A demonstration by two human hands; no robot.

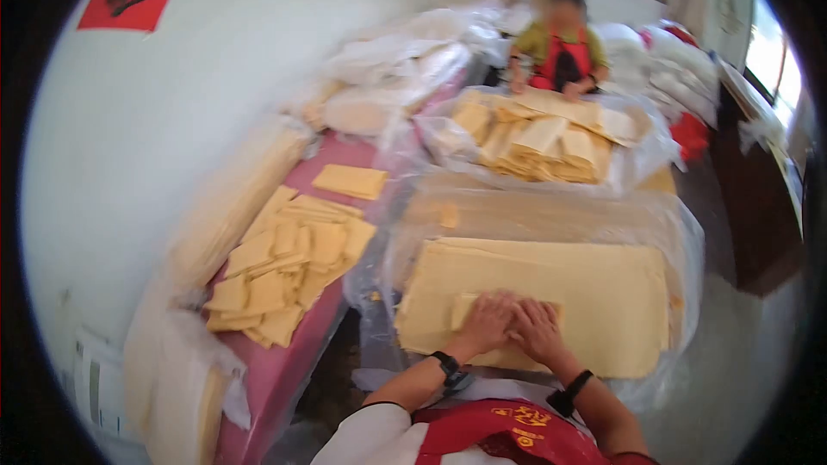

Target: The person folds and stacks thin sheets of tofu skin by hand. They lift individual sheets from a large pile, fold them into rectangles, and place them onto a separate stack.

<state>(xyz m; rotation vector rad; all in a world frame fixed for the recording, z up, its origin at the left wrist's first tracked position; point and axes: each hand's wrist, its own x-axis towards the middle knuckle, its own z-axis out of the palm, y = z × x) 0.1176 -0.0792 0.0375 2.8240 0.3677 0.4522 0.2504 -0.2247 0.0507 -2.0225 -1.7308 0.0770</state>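
Note:
A stack of large, thin, pale yellow sheets [594, 293] lies before me, with slightly uneven edges. On its top rests a small folded yellow sheet [463, 310], partly covered by my hands. My left hand [489, 320] lies palm down on the folded sheet, fingers stretched forward. Beside it, touching it, my right hand [537, 329] also lies flat on the folded sheet. Both hands press from above; what is directly beneath the palms is hidden.
Folded yellow sheets [289, 263] lie piled on a pink-covered bench [323, 159] at left. Clear plastic [689, 241] spreads under the stack. Across the table, another person [564, 47] in a red apron stands behind folded sheets [543, 142]. Long wrapped bundles [237, 198] line the wall.

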